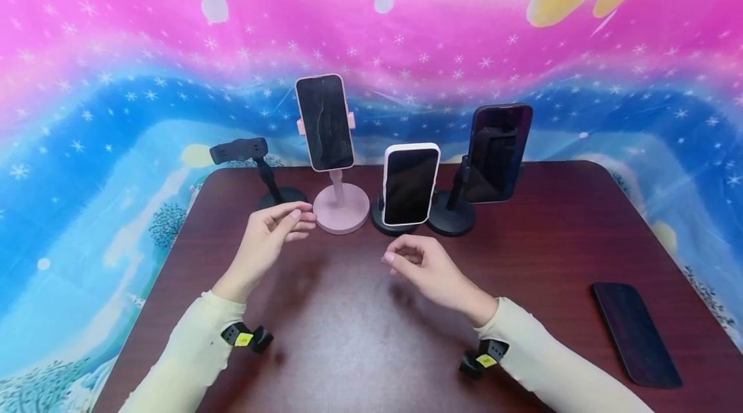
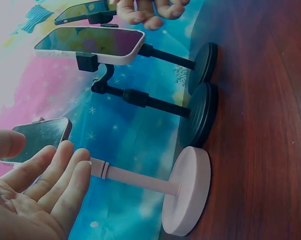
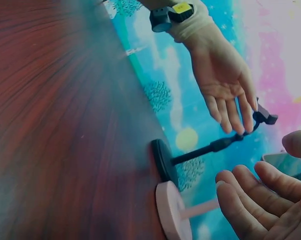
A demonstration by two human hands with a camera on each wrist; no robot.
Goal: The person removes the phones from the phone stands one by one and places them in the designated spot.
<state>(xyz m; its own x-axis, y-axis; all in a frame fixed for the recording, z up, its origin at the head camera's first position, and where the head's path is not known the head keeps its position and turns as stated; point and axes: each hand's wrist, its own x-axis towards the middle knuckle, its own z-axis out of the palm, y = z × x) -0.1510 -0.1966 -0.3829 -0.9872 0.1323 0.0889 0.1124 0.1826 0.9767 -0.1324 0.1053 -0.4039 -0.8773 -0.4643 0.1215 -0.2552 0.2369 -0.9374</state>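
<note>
Pink stand [image 1: 342, 214] rises near left hand [image 1: 264, 239], white-framed phone [image 1: 411, 186] near right hand [image 1: 436, 271], each grip released.

You worked over a table [image 1: 348, 329] that looked like reddish-brown wood, its grain streaked under a smooth, glossy finish that caught a pale sheen. Your sleeves [image 1: 194, 339] were matt, soft-looking cloth, and your wrist cameras [image 1: 263, 339] looked like hard black plastic. You faced a backdrop [image 1: 406, 45] of smooth printed cloth with soft folds. The pink stand [image 1: 341, 214] looked like smooth, matt plastic; the black stands [image 1: 451, 218] seemed plastic too, fine rings ridging a base. The upright phones [image 1: 410, 187] showed you glossy, glass-like, reflective screens, the white case smooth and plastic-looking.
</note>
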